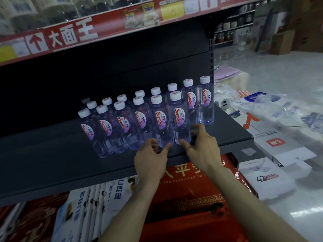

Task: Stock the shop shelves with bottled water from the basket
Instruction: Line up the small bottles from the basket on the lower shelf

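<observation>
Clear white-capped bottles (180,117), left hand (151,157), right hand (202,147), possibly touching

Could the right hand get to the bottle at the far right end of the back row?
Probably yes. That end bottle has no front-row bottle before it, only bare shelf, and the right hand is just in front of it, by the last front-row bottle.

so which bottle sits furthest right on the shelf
The back-row end bottle, standing beside the shelf upright; every other bottle stands to its left.
</observation>
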Demonstrator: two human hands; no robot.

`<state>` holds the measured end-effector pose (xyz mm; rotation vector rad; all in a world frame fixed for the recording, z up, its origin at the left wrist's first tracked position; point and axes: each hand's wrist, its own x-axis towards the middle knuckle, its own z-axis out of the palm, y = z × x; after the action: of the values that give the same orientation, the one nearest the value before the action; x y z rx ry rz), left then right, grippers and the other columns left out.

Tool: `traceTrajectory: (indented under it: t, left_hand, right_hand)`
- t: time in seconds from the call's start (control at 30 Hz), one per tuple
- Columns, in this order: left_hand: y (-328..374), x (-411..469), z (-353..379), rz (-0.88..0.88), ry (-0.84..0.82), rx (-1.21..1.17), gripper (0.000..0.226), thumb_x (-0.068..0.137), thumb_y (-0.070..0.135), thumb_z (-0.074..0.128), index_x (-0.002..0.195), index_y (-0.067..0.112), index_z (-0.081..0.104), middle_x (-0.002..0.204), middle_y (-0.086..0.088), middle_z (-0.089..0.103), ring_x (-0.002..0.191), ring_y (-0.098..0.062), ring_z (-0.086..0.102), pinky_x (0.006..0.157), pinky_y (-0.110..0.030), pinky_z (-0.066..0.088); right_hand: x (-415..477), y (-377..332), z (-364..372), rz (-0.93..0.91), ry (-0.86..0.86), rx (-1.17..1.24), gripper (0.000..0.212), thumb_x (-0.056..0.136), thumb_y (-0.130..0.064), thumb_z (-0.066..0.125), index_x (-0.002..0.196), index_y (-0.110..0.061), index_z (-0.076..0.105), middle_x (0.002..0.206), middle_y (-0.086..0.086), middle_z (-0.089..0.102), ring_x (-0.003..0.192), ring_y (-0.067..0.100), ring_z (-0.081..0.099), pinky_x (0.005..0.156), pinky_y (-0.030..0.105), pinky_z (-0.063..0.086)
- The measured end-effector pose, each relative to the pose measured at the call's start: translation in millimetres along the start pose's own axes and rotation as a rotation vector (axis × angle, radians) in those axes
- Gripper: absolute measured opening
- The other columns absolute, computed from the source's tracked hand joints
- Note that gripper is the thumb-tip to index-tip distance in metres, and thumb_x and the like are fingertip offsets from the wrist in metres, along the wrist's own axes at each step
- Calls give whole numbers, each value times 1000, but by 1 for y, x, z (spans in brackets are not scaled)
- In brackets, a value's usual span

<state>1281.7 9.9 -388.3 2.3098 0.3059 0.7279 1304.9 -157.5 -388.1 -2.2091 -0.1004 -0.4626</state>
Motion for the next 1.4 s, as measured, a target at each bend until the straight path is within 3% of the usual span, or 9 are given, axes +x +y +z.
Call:
traceTrajectory:
  t: [0.2,0.43,0.63,1.0,1.13,1.27,1.4]
  left_hand:
    - [2,0,6,-29,77,-13,42,84,64,75,103,27,69,90,15,72,86,-3,69,81,-28,55]
    - [1,-4,13,19,138,47,37,89,60,71,94,24,71,86,11,74,82,-10,70,75,-31,53]
    - [5,-5,14,19,148,86,35,90,62,68,97,28,73,88,12,75,85,-10,71,76,-30,52]
    - [7,0,13,-29,127,64,37,90,64,66,102,30,77,94,11,78,91,-12,72,84,-32,54]
    - [8,-4,7,-16,80,9,37,89,61,70,105,28,78,94,12,79,91,-7,73,85,-29,54]
    - [5,-8,-12,-20,-47,-148,29,91,49,75,110,27,77,93,18,77,87,7,70,91,-28,59]
    - [11,-19,-46,-51,-231,-457,35,96,30,74,130,28,70,114,21,71,106,13,64,94,-12,51]
  right_hand:
    - [4,-3,10,-3,98,-32,52,87,-49,77,128,-25,55,124,-5,66,118,23,60,100,49,50]
    - [6,-5,20,9,162,-130,53,89,-54,73,132,-29,55,123,-7,68,118,22,61,99,44,46]
    - [3,-4,17,-11,137,-131,53,93,-50,65,140,-28,52,129,-9,67,124,21,58,105,42,39]
    - [0,-8,10,19,84,-127,49,97,-42,64,143,-28,56,125,-2,71,120,26,59,103,44,43]
    - [-9,-13,-6,31,-18,-36,50,99,-35,64,147,-26,56,127,4,68,123,29,56,106,43,44]
    - [-24,-23,-21,75,-49,-9,45,98,-34,65,141,-20,61,130,7,68,126,27,57,107,40,47]
    - [-47,-39,-34,131,-82,-2,50,93,-49,60,137,-24,64,131,4,68,120,24,64,105,43,52]
